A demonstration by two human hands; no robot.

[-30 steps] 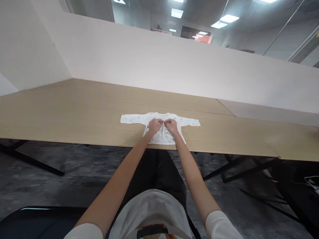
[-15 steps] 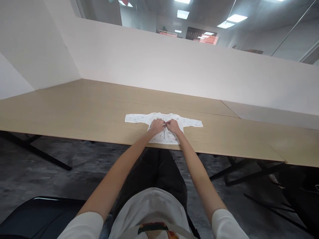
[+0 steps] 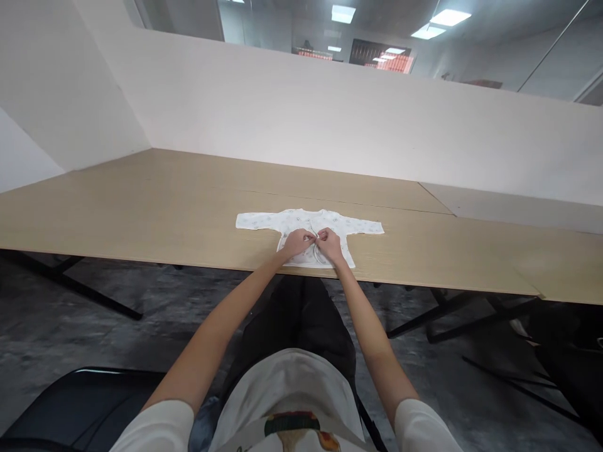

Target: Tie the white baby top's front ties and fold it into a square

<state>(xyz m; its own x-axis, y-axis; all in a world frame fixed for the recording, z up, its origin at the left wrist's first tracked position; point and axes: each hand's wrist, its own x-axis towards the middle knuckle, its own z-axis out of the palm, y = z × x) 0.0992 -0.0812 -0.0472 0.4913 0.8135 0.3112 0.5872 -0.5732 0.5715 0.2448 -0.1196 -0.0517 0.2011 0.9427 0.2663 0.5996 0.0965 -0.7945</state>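
Note:
A small white baby shirt (image 3: 301, 220) with a faint print lies spread on the table, both sleeves stretched out to the sides. Over its middle, my left hand (image 3: 298, 242) pinches the front of the shirt near the centre opening. Close beside it, my right hand (image 3: 330, 245) pinches the cloth on the other side of that opening. The fingertips of both hands nearly meet. What exactly sits between them, a tie, a snap or just the edge, is too small to make out. Below the hands, the curved front edge and lower hem show.
The long wooden table (image 3: 141, 207) runs across the view, its front edge close to my body. Behind it rises a white wall (image 3: 282, 119) with a window above. A black chair (image 3: 85, 408) stands at lower left, and black table legs (image 3: 438, 314) show underneath.
Both hands have shifted slightly down the shirt's front and remain pinched together. The view has tilted a little. The lower right corner of the shirt now lies spread further out.

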